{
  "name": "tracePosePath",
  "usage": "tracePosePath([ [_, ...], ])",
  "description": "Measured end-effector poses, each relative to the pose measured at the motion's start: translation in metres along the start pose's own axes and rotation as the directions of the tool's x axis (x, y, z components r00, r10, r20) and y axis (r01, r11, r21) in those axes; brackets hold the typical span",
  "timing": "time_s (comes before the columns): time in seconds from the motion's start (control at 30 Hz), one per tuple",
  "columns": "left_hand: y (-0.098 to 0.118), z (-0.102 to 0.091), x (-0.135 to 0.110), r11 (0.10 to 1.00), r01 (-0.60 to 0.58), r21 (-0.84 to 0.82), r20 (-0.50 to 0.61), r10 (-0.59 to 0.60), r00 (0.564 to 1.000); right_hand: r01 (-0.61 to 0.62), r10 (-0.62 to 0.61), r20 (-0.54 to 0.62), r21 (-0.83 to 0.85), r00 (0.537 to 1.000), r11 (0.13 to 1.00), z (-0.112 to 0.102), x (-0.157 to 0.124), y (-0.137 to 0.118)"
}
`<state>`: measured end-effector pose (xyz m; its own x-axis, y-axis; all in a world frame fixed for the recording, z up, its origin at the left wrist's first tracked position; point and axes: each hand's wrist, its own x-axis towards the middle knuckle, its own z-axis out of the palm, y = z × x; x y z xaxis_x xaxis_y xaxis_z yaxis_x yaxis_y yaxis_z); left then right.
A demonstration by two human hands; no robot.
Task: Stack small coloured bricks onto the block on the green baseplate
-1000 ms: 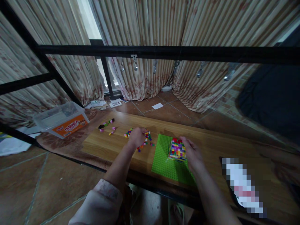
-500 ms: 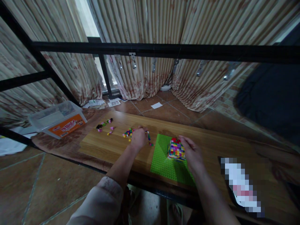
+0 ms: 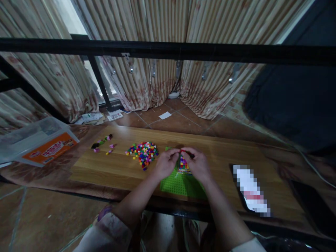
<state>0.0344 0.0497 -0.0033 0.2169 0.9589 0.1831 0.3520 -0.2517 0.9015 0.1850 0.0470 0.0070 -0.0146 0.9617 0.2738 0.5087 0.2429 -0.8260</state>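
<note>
Hands at work: both of mine meet over the top of the stack of coloured plastic bricks, fingers bent in close.
My left hand: narrow, curled against the stack's left side; I can't tell whether it grips anything.
My right hand: narrow too, its fingers reaching over from the other side. A red brick shows at the top, right by my fingertips, but I can't tell which hand has it, if either does.
Where the stack is: on the green baseplate, between my hands and partly hidden by them.
Nearest loose pieces: a heap of mixed small bricks just left of the baseplate, on the wooden board.
Further left: a short row of dark and green bricks, with a few pink and yellow ones scattered nearby.
Around the board: a clear plastic box with an orange label sits at the far left; a pixelated, unreadable object lies on the right.
In the way: only my own hands — they cover most of the stack.
</note>
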Motion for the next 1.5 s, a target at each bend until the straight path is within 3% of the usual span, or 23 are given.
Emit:
tracePosePath([
  [0.2,0.006,0.003,-0.006,0.997,-0.076,0.011,0.008,0.076,0.997,-0.048,0.049,-0.005,0.146,0.999,0.988,0.004,0.004,0.000],
  [0.33,0.008,0.006,-0.007,0.995,-0.088,0.039,-0.022,0.089,0.996,0.031,-0.012,-0.108,0.175,0.994,0.984,0.005,0.004,0.001],
  [0.47,0.006,0.004,-0.005,0.999,-0.049,0.017,-0.135,0.050,0.990,0.140,-0.113,-0.244,0.095,0.963,0.986,-0.001,0.001,-0.007],
  [0.57,0.008,-0.002,-0.002,0.990,0.003,-0.142,-0.179,-0.028,0.984,0.208,-0.205,-0.256,-0.015,0.945,0.978,-0.007,-0.004,-0.018],
  [0.77,0.022,-0.012,-0.003,0.855,0.074,-0.513,-0.044,-0.112,0.993,0.306,-0.323,-0.125,-0.139,0.938,0.942,-0.002,-0.013,-0.035],
  [0.9,0.027,-0.011,-0.007,0.766,0.115,-0.632,-0.015,-0.160,0.987,0.315,-0.335,-0.125,-0.152,0.934,0.937,0.001,-0.016,-0.038],
  [1.0,0.028,-0.014,-0.008,0.751,0.139,-0.645,-0.005,-0.186,0.982,0.326,-0.344,-0.130,-0.146,0.930,0.934,0.000,-0.017,-0.038],
  [1.13,0.018,-0.034,-0.004,0.874,0.149,-0.462,-0.127,-0.231,0.965,0.332,-0.351,-0.150,-0.136,0.924,0.933,-0.002,-0.019,-0.037],
  [1.23,0.001,-0.065,-0.003,0.981,0.190,-0.042,-0.217,-0.195,0.956,0.314,-0.334,-0.201,-0.128,0.921,0.941,-0.006,-0.021,-0.033],
  [1.27,-0.005,-0.077,-0.003,0.966,0.210,0.153,-0.227,-0.172,0.959,0.301,-0.324,-0.222,-0.130,0.920,0.945,-0.008,-0.021,-0.031],
  [1.33,-0.016,-0.101,-0.006,0.828,0.266,0.494,-0.217,-0.179,0.960,0.269,-0.296,-0.270,-0.132,0.916,0.954,-0.013,-0.022,-0.026],
  [1.43,-0.028,-0.127,-0.010,0.614,0.384,0.690,-0.261,-0.284,0.923,0.205,-0.235,-0.338,-0.123,0.911,0.971,-0.021,-0.022,-0.019],
  [1.5,-0.032,-0.136,-0.012,0.529,0.426,0.734,-0.285,-0.329,0.900,0.167,-0.197,-0.377,-0.112,0.905,0.980,-0.025,-0.023,-0.016],
])
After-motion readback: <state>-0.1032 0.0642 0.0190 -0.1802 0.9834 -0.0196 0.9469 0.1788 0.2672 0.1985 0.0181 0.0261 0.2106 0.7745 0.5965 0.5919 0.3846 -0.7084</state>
